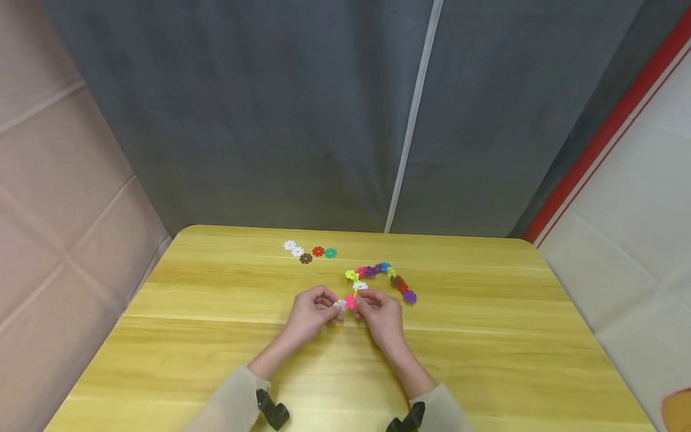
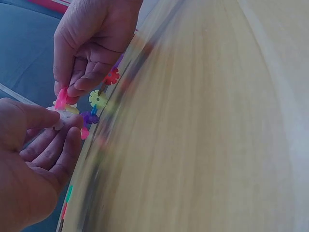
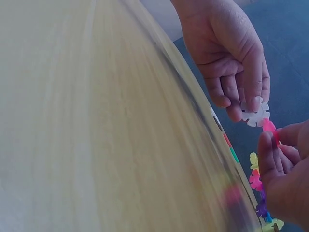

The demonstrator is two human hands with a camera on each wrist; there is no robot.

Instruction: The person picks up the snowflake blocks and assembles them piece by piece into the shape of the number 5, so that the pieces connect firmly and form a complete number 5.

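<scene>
A chain of coloured snowflake discs (image 1: 384,276) curves over the yellow table (image 1: 216,336). My left hand (image 1: 315,311) pinches a white disc (image 1: 340,305) at the chain's near end; the same white disc (image 3: 256,114) shows between thumb and fingers in the right wrist view. My right hand (image 1: 378,309) pinches the pink disc (image 1: 351,301) beside it, and that pink disc (image 2: 61,99) touches the white one. Both hands sit side by side over the table's middle. The rest of the chain (image 2: 96,104) hangs past the fingers.
Several loose discs lie in a row near the far edge: white ones (image 1: 293,248), a brown one (image 1: 306,258), a red one (image 1: 318,251) and a green one (image 1: 330,253). A grey curtain (image 1: 324,108) hangs behind the table.
</scene>
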